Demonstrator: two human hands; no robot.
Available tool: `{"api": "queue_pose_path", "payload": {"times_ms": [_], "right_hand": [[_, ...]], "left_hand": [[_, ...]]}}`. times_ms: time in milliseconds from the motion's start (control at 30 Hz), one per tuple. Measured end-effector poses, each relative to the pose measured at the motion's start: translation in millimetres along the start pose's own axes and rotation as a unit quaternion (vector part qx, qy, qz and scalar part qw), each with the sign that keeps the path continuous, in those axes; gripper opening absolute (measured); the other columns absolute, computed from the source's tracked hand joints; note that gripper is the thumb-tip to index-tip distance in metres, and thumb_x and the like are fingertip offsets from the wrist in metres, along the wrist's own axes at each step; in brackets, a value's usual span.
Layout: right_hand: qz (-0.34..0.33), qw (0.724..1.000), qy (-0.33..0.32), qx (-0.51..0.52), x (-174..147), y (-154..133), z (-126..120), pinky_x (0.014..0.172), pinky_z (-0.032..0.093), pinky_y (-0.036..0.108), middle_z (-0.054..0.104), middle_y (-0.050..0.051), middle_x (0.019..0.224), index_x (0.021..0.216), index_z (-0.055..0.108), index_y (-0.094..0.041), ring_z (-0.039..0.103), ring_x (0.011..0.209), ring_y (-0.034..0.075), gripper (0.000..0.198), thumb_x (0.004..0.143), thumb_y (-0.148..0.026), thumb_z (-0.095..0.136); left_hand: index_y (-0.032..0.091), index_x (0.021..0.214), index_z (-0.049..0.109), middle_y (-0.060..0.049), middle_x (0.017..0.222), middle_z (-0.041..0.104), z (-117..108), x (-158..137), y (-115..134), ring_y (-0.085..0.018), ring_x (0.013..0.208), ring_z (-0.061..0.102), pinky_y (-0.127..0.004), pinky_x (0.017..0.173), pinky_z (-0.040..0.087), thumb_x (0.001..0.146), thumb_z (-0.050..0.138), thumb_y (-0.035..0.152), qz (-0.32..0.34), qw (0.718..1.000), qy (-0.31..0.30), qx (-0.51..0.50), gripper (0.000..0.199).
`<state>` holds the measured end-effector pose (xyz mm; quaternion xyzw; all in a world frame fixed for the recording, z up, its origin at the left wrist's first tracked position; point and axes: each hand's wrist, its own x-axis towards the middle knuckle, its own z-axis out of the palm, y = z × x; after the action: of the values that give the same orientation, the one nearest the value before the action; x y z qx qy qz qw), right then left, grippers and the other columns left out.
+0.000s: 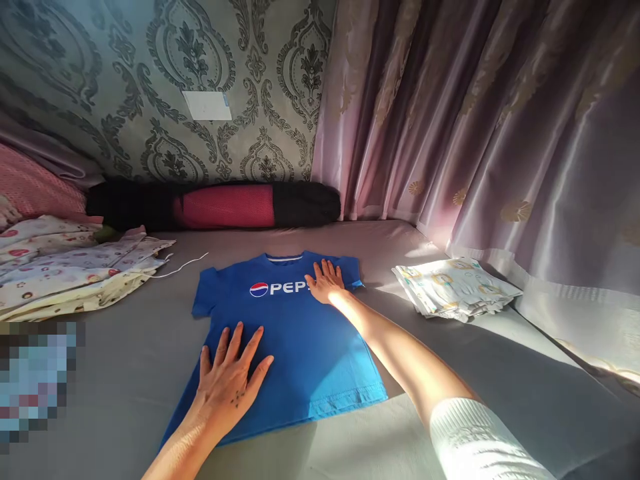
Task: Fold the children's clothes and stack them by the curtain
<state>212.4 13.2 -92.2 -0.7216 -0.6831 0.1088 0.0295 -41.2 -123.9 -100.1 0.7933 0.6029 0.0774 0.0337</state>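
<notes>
A blue T-shirt [300, 340] with a round logo and white lettering lies spread out, front side up, its collar toward the wall. My left hand [233, 377] rests on the lower left part of the shirt, fingers spread. Near the shirt's right shoulder, my right hand [326, 281] lies flat with fingers apart and covers the end of the lettering. Neither hand grips anything. Both short sleeves of the shirt stick out to the sides.
The shirt lies on a grey sheet [120, 373]. Folded patterned cloths [455, 287] sit at the right by the curtain [450, 120]. Printed clothes [65, 267] with a white cord are heaped at the left. A black and red roll [225, 205] lies along the wall.
</notes>
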Motion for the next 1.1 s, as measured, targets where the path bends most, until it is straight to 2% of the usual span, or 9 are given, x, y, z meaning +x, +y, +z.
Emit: {"api": "queue_pose_path", "payload": {"times_ms": [133, 267, 367, 467, 600, 833, 967, 1100], "right_hand": [[0.016, 1.0, 0.017, 0.001, 22, 4, -5, 0.114, 0.003, 0.049, 0.013, 0.014, 0.157, 0.15, 0.02, -0.01, 0.006, 0.144, 0.027, 0.067, 0.097, -0.049, 0.01], [0.044, 0.999, 0.03, 0.0, 23, -7, -4, 0.113, 0.001, 0.052, 0.011, 0.015, 0.157, 0.149, 0.022, -0.008, 0.004, 0.144, 0.03, 0.066, 0.097, -0.046, 0.013], [-0.009, 1.0, 0.03, 0.001, 15, -25, 4, 0.113, -0.001, 0.051, 0.005, 0.015, 0.157, 0.15, 0.018, -0.005, 0.0, 0.144, 0.029, 0.069, 0.096, -0.048, 0.014], [-0.05, 0.999, 0.015, 0.015, 15, -37, 11, 0.114, 0.003, 0.05, 0.01, 0.017, 0.156, 0.149, 0.017, -0.001, 0.005, 0.144, 0.029, 0.071, 0.096, -0.047, 0.012], [-0.037, 0.999, 0.035, 0.018, 35, -37, 11, 0.114, 0.005, 0.049, 0.013, 0.016, 0.156, 0.148, 0.019, 0.0, 0.009, 0.144, 0.028, 0.069, 0.097, -0.046, 0.011], [0.004, 0.998, 0.063, 0.0, 64, -32, 8, 0.115, 0.007, 0.047, 0.022, 0.014, 0.155, 0.147, 0.026, -0.005, 0.013, 0.143, 0.027, 0.065, 0.097, -0.043, 0.011], [-0.008, 0.999, 0.037, 0.02, 57, -30, 1, 0.115, 0.005, 0.046, 0.015, 0.013, 0.157, 0.149, 0.023, -0.006, 0.009, 0.144, 0.026, 0.065, 0.097, -0.044, 0.013], [-0.055, 0.997, -0.026, 0.039, 28, -29, -7, 0.114, 0.001, 0.049, 0.0, 0.012, 0.158, 0.151, 0.015, -0.012, 0.0, 0.145, 0.025, 0.066, 0.097, -0.05, 0.016]], "left_hand": [[0.031, 0.144, 0.037, -0.011, 0.153, 0.03, -1, 1, 1, -0.037, 0.141, 0.022, -0.063, 0.107, 0.025, 0.089, 0.032, 0.061, -0.002, 1.0, -0.011, 0.005, 0.063], [0.03, 0.144, 0.037, -0.011, 0.153, 0.028, -1, 2, 1, -0.036, 0.141, 0.021, -0.063, 0.108, 0.023, 0.088, 0.033, 0.06, -0.006, 1.0, -0.022, 0.017, 0.063], [0.029, 0.144, 0.037, -0.012, 0.153, 0.027, 1, 1, 0, -0.036, 0.141, 0.021, -0.063, 0.108, 0.023, 0.089, 0.033, 0.06, 0.009, 1.0, -0.016, 0.019, 0.064], [0.028, 0.144, 0.037, -0.013, 0.153, 0.028, 9, 1, -2, -0.035, 0.14, 0.024, -0.063, 0.108, 0.023, 0.09, 0.032, 0.059, 0.018, 0.999, 0.006, 0.027, 0.063], [0.029, 0.144, 0.038, -0.012, 0.153, 0.028, 18, 1, -5, -0.034, 0.14, 0.024, -0.062, 0.108, 0.023, 0.09, 0.031, 0.059, 0.021, 0.999, 0.029, 0.038, 0.062], [0.03, 0.144, 0.036, -0.01, 0.154, 0.026, 5, 2, 1, -0.034, 0.141, 0.024, -0.061, 0.109, 0.021, 0.09, 0.031, 0.059, 0.0, 0.999, -0.02, 0.034, 0.062], [0.029, 0.143, 0.038, -0.008, 0.153, 0.029, -4, 3, 0, -0.032, 0.14, 0.026, -0.058, 0.11, 0.024, 0.091, 0.03, 0.059, 0.004, 0.999, -0.019, 0.025, 0.061], [0.021, 0.143, 0.039, -0.008, 0.151, 0.032, -6, 11, -10, -0.028, 0.139, 0.03, -0.049, 0.111, 0.027, 0.093, 0.025, 0.056, 0.002, 1.0, -0.014, 0.027, 0.063]]}}
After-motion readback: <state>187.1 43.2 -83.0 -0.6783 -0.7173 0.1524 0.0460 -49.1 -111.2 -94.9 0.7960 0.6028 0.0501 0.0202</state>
